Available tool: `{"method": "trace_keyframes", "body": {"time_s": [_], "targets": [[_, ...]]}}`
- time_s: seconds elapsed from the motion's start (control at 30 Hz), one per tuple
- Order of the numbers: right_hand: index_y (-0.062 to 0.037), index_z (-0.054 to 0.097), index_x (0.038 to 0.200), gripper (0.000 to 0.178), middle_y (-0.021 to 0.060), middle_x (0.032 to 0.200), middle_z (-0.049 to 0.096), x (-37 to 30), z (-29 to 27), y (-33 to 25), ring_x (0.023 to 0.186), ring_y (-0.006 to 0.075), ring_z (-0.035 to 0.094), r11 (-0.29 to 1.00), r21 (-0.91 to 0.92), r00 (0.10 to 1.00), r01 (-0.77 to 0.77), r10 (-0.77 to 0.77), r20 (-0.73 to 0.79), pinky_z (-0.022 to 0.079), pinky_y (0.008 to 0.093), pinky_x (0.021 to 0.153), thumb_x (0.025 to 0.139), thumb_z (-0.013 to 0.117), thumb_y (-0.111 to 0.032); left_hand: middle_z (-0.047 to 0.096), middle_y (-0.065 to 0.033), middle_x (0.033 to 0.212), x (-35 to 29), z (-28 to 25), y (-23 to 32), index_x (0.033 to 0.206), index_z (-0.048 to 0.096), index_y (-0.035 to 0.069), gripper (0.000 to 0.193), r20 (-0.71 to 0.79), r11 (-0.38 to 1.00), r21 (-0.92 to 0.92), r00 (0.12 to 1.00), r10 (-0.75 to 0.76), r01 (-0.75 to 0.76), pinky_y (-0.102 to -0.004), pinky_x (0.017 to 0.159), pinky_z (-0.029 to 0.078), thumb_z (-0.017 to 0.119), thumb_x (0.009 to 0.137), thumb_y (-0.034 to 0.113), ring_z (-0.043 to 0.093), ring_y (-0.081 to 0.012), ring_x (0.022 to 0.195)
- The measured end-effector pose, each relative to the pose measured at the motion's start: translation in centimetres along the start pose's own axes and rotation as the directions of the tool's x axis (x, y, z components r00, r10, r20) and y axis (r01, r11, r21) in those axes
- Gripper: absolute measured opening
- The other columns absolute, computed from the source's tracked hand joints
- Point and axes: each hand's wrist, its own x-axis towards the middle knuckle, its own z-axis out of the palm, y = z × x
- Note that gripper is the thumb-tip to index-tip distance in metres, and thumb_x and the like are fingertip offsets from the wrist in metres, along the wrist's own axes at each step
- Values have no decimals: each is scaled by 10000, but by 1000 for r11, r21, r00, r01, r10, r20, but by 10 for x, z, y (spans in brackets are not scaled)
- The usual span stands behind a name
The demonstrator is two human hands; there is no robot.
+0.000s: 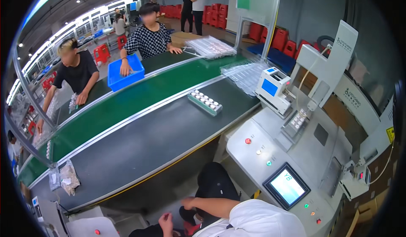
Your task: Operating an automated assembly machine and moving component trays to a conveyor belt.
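Observation:
My left hand point(166, 223) is low in the view, beside my lap, with its fingers curled together and nothing visible in them. My right hand point(189, 202) lies by my dark-clad knee point(218, 178), loosely closed, with no object showing. Neither hand touches the bench or the machine. Beyond my knee, on the dark bench top point(139, 152), stands a green-sided rack point(205, 103) with rows of white-capped pieces. To my right, a similar group of white pieces point(298, 120) sits in a metal fixture on the white machine point(258, 129).
The machine carries a touch screen point(286, 186), coloured buttons and a printer-like head point(274, 91). A green conveyor point(169, 86) runs past the bench. Across it, two people work near a blue bin point(125, 73). Clear plastic trays point(245, 76) and filled bags point(69, 177) lie at opposite ends.

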Motion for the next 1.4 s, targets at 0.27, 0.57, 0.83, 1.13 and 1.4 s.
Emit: {"method": "trace_keyframes", "body": {"time_s": [0.27, 0.57, 0.83, 1.13, 1.4], "targets": [[-5, 771, 1100, 298, 247, 1163, 748, -6, -6, 0, 1121, 413, 721, 1000, -1, 999, -4, 4, -35, 573, 507, 955, 845, 650, -103, 746, -62, 811, 25, -15, -80, 991, 788, 41, 152, 218, 892, 279, 881, -420, 356, -317, 576, 535, 714, 898, 137, 703, -165, 679], [-3, 750, 1148, 324, 249, 1175, 732, 0, -2, -13, 1164, 429, 689, 991, -40, 990, 124, -126, -63, 566, 507, 976, 859, 649, -112, 717, -57, 795, 23, -22, -84, 1024, 765, 46, 179, 140, 880, 212, 878, -457, 425, -303, 512, 481, 715, 855, 81, 660, -161, 629], [-30, 745, 1142, 336, 218, 1186, 735, 13, 2, -26, 1145, 408, 697, 986, -77, 986, 148, -142, 83, 567, 504, 961, 844, 646, -148, 767, -73, 876, 6, -37, -96, 1053, 799, 61, 232, 119, 831, 378, 869, -480, 408, -342, 674, 560, 709, 892, 202, 714, -175, 743], [-93, 735, 1282, 452, 216, 1285, 721, 1, -3, 26, 1190, 387, 693, 980, -61, 976, 191, -196, -92, 547, 488, 1053, 858, 674, -237, 772, -196, 1093, 1, 7, -51, 1085, 806, 117, 436, 207, 724, 678, 912, -355, 128, -474, 937, 573, 734, 877, 493, 734, -383, 1049], [8, 762, 1048, 164, 73, 853, 715, -110, -159, -56, 741, 113, 653, 764, 271, 619, 586, -205, -758, 535, 274, 685, 928, 709, -91, 769, -183, 1138, -5, -11, -82, 1111, 794, 111, 429, 124, 739, 634, 913, -389, 228, -466, 959, 570, 744, 871, 463, 728, -371, 1079]]}}
